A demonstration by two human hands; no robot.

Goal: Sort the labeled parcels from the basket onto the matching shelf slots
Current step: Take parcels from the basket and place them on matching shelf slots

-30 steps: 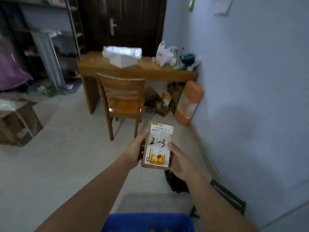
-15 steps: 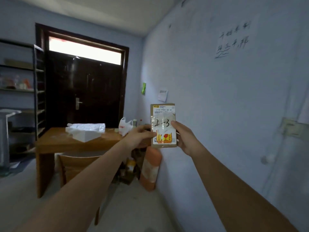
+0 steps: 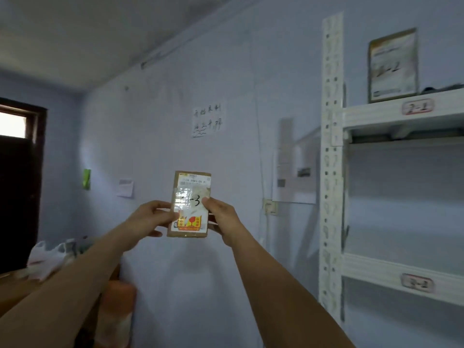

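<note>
A small brown parcel (image 3: 190,194) with a white label, handwritten with a "3" and a glare over the rest, is held upright in front of the blue wall. My left hand (image 3: 150,218) grips its left edge and my right hand (image 3: 221,217) grips its right edge. To the right stands a white metal shelf (image 3: 331,172). Its upper board carries a tag reading 2-1 (image 3: 417,107), and on that board stands another parcel (image 3: 393,66) marked 2-1. The lower board has a blurred tag (image 3: 416,283). The basket is out of view.
A dark door (image 3: 15,192) is at the far left. White plastic bags (image 3: 50,254) lie on a wooden table at lower left, with an orange roll (image 3: 116,315) leaning below. Paper notes (image 3: 207,119) hang on the wall.
My view has swung up and to the right, bringing the shelf into sight. Both hands still hold the parcel, which stays raised in front of the wall.
</note>
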